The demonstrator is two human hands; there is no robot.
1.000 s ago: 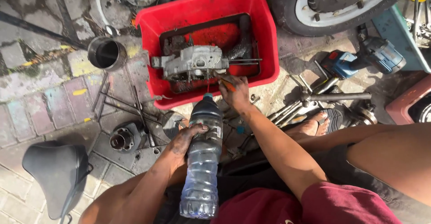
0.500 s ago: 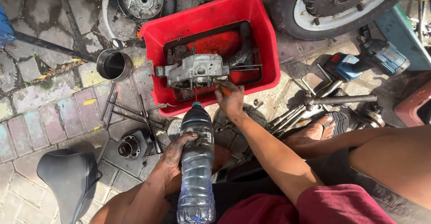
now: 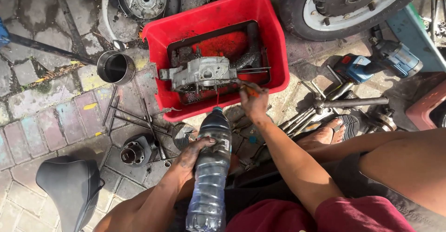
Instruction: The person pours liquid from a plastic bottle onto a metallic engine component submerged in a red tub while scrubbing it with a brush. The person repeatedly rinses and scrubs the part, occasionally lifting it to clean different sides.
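Single head cam, looks steeply down from above the seated person, close range. Faces fwd over the lap to the red plastic rectangular tub (image 3: pixel 218 23) on the grey paved brick floor (image 3: pixel 42 116). Forearms enter from bottom edge. Black tyre w/ silver rim (image 3: pixel 344 4) marks the far limit, top right. Only one view, so nothing shared.

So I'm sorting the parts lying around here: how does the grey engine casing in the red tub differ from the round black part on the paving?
The grey engine casing is pale bare metal; the round black part is dark. The casing sits inside the red tub by the right hand; the black part lies on the paving left of the left hand, which grips a plastic bottle. The casing looks larger and irregular. Both are grimy metal.
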